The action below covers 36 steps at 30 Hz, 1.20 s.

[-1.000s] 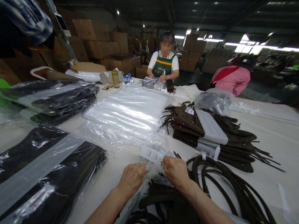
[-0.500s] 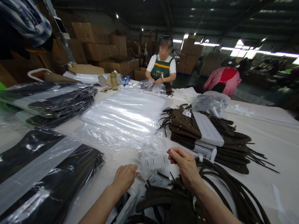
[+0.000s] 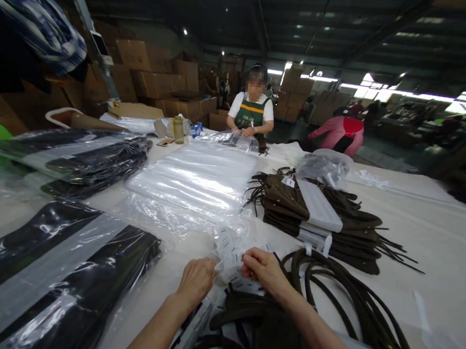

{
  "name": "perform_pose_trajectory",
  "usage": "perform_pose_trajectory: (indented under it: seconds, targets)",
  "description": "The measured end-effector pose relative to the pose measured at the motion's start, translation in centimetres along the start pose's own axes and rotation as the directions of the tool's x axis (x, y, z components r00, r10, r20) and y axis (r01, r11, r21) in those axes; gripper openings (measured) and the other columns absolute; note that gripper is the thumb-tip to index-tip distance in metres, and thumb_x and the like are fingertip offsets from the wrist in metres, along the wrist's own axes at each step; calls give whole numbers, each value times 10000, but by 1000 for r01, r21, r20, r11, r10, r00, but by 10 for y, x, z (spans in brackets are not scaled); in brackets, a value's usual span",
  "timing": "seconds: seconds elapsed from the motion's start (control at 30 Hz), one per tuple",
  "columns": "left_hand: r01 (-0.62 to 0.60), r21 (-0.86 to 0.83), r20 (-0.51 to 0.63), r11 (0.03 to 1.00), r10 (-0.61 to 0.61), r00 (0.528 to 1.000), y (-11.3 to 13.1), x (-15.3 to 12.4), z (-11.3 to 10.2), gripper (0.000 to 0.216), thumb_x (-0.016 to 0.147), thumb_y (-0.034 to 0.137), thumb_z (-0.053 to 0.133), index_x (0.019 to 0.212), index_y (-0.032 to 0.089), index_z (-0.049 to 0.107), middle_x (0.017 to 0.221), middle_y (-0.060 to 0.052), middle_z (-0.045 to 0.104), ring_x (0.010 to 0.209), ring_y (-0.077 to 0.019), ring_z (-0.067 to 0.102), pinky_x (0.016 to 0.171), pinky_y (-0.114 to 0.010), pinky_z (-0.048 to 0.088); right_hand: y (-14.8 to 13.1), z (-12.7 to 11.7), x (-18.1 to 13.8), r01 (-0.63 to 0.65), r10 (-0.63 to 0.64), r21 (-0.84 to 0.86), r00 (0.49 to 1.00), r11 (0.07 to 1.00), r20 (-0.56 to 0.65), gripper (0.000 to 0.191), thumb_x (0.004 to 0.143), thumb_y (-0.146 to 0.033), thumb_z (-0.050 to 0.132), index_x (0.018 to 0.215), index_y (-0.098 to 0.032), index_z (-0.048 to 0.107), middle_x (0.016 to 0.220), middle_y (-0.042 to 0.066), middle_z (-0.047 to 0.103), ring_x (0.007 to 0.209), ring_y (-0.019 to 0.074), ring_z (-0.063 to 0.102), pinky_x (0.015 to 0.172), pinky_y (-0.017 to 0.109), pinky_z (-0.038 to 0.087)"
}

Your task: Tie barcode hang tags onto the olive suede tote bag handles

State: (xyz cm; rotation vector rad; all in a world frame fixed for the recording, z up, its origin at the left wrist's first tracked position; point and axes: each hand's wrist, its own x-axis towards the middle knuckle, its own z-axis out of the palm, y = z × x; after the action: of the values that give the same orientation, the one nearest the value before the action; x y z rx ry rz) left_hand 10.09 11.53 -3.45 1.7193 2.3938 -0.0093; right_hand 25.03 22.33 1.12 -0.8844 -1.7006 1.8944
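My left hand (image 3: 196, 280) and my right hand (image 3: 260, 267) meet near the table's front edge, both pinched on a small clear bag of white paper tags (image 3: 230, 248). Under my right forearm lies a dark brown bag with long looping straps (image 3: 328, 295). Just beyond the tags sits a stack of empty clear plastic bags (image 3: 199, 179). A pile of folded brown bags with white card inserts (image 3: 316, 214) lies to the right of that stack.
Bagged dark items (image 3: 52, 272) lie at the front left, more of them (image 3: 80, 156) further back. A person in a green apron (image 3: 251, 110) works at the table's far end; another in pink (image 3: 339, 131) bends over behind. Cardboard boxes (image 3: 156, 75) stand at the back.
My right hand rose with a tag half a second ago, then came back down beside my left hand on the bag of tags. The person in pink has bent lower.
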Motion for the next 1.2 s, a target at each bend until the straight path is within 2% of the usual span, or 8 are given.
perform_pose_trajectory:
  seconds: [0.1,0.33,0.6,0.7,0.8,0.87,1.03,1.2]
  targets:
    - [6,-11,9,1000,-6,1000,-1,-2,1,206,827,248,348,862,202,545,848,-32,622,832,-188,570,695,-286,356,-8,0,2,89,-73,203,994,975,-83,248,699,-413,566,712,-166,542,623,-13,587,549,99,526,494,212,350]
    - [49,-24,40,998,-48,998,-7,0,9,239,831,247,324,877,194,552,869,-46,624,865,-192,562,726,-298,350,-26,-14,1,167,-119,291,977,942,-177,229,697,-385,595,727,-161,556,577,-23,555,477,82,473,454,209,310]
    - [57,-14,44,998,-56,997,-9,2,7,228,808,283,378,865,173,568,887,-76,622,887,-229,544,767,-358,336,-49,-29,-31,134,-137,-27,974,991,-179,257,721,-412,570,755,-159,591,543,-17,556,445,78,422,429,208,281]
    - [50,17,-85,999,-48,995,-2,-2,-6,245,783,327,433,922,165,553,944,-94,594,976,-261,477,827,-412,296,-61,-45,-62,165,-221,-271,957,948,-189,247,740,-409,546,745,-171,611,553,-8,558,538,117,470,528,244,357]
    - [-61,-22,-236,998,54,970,17,-6,-21,232,791,266,429,978,180,535,979,-84,575,1020,-239,438,847,-387,301,-69,-64,-100,132,-250,-466,947,875,-203,235,765,-405,511,754,-195,616,565,-15,534,584,132,484,577,254,370]
    - [-146,-124,-244,981,112,963,38,-8,-27,213,802,231,403,935,179,561,940,-74,586,974,-211,467,834,-343,333,-70,-75,-127,64,-225,-559,948,826,-224,228,778,-405,490,770,-212,612,581,-19,524,576,128,475,549,240,357]
    - [-200,-500,0,842,231,973,108,-9,-14,248,774,182,396,880,191,620,895,-33,626,878,-143,538,803,-246,389,-55,-91,-181,-154,-118,-746,947,648,-298,253,815,-405,418,725,-231,578,644,-12,569,620,146,523,559,242,361]
    - [-136,-581,136,802,260,956,160,2,15,268,694,142,437,820,182,670,884,-60,637,892,-187,544,818,-306,393,-20,-93,-199,-333,-95,-912,927,240,-364,268,855,-314,342,714,-212,546,679,20,596,655,192,571,587,290,345]
